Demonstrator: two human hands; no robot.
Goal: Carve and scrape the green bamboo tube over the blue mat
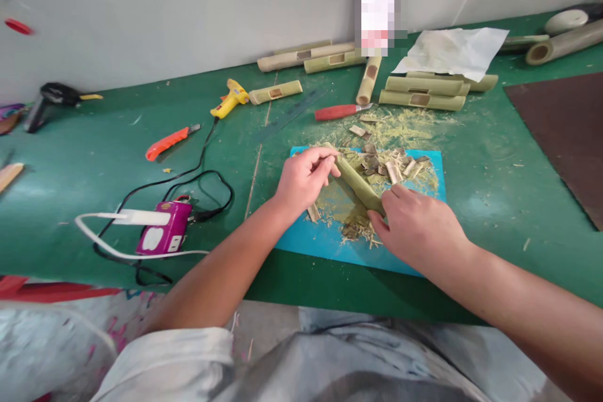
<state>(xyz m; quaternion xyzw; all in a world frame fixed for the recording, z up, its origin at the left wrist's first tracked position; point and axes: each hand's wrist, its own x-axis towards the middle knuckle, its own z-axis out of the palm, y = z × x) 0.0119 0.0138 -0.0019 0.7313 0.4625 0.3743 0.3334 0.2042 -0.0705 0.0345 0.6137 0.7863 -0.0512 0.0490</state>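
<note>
A green bamboo tube (355,183) lies slantwise above a blue mat (301,242). My right hand (419,223) is closed round its near end, thumb underneath. At the far end, my left hand (306,177) has its thumb and forefinger pinched together, touching or very close to the tube; whatever sits between those fingertips is too small to make out. Bamboo chips (377,163) and pale shavings (360,230) are heaped on the mat around the tube. A red-handled knife (336,112) rests beyond the mat, its blade pointing right.
Cut bamboo tubes (421,100) with square openings lie along the back. Leftward are a yellow glue gun (230,99), an orange utility knife (172,141) and a purple power adapter (162,229) with loose cables. A brown board (560,132) covers the right side of the green table (490,169).
</note>
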